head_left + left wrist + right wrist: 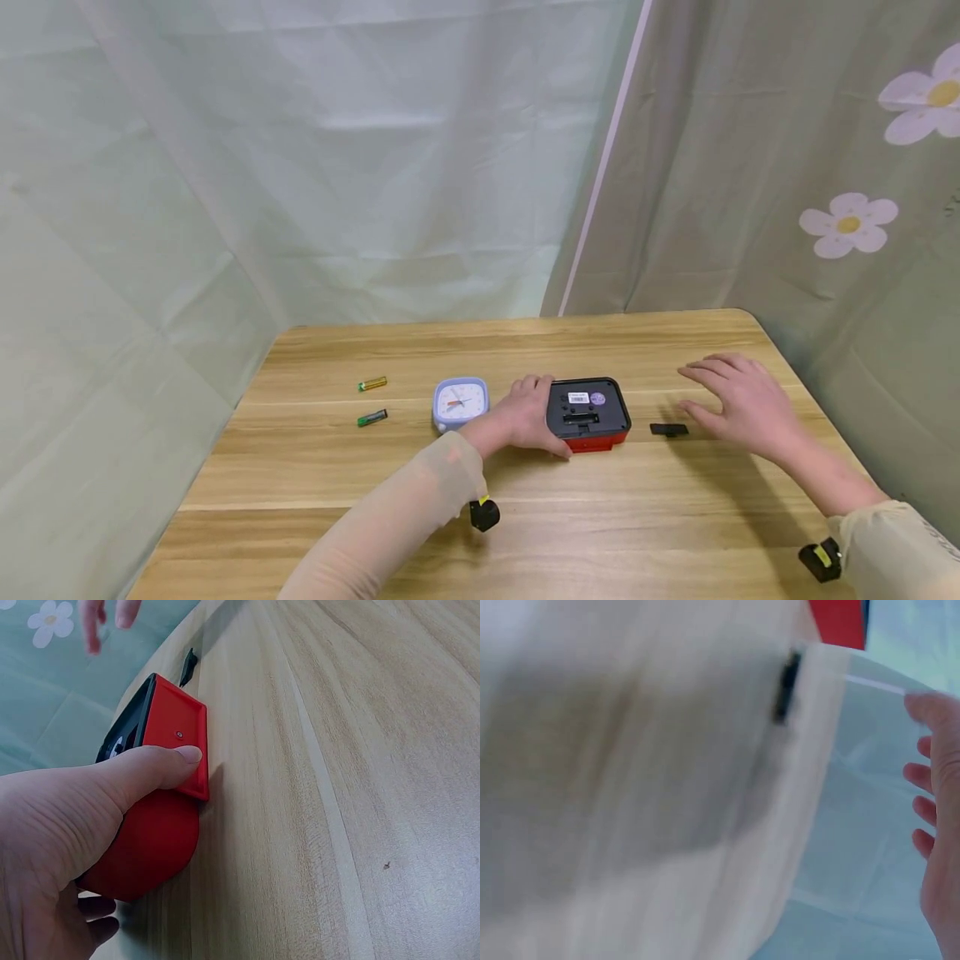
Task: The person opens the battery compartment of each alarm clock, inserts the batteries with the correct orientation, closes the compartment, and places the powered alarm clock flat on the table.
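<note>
Left hand (525,414) grips one device (591,410), two batteries (372,384) (372,417) loose.

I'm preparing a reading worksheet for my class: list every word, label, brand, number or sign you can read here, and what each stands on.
No text can be quoted.
White label on the red device: too small to read.
Purple sticker, same device: too small.
Blue clock, face: markings too small.
Gold battery, dark battery: any print too small.
Backdrop, right edge: dark marks, unreadable.
Right sleeve: dark marks, unreadable.
</note>
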Available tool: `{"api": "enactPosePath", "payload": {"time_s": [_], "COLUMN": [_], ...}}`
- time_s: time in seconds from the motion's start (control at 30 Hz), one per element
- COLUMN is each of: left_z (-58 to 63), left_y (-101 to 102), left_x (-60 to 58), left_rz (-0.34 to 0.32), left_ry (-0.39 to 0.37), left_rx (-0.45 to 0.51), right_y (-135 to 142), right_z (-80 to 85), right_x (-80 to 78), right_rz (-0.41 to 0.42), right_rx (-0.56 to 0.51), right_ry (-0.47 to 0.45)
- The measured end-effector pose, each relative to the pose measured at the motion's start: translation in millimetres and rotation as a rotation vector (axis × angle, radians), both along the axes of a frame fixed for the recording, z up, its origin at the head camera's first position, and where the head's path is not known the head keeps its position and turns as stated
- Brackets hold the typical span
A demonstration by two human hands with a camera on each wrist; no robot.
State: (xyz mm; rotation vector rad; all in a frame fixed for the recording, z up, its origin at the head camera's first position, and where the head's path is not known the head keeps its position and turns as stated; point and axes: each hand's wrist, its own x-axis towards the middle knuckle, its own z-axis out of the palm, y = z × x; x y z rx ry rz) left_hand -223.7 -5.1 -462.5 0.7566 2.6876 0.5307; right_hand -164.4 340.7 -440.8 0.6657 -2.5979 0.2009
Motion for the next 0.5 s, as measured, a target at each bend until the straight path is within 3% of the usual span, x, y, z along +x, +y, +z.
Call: {"api": "enactPosePath", "payload": {"time_s": [0.17, 0.5], "left_z": [-0.2, -0.1], "left_y": [0, -1], "left_x": [0.8, 1.0], "left_rz": [-0.01, -0.014], "left_ry": [0.021, 0.046], "left_rx": [-0.01, -0.042], "right_y": [-9, -58], "right_z": [3.6, -21.5], "right_x": [-6.7, -27.3], "right_rz": [-0.012, 0.075], "right_rx": [-0.04, -0.093], "right_ry": [-0.23, -0.462]}}
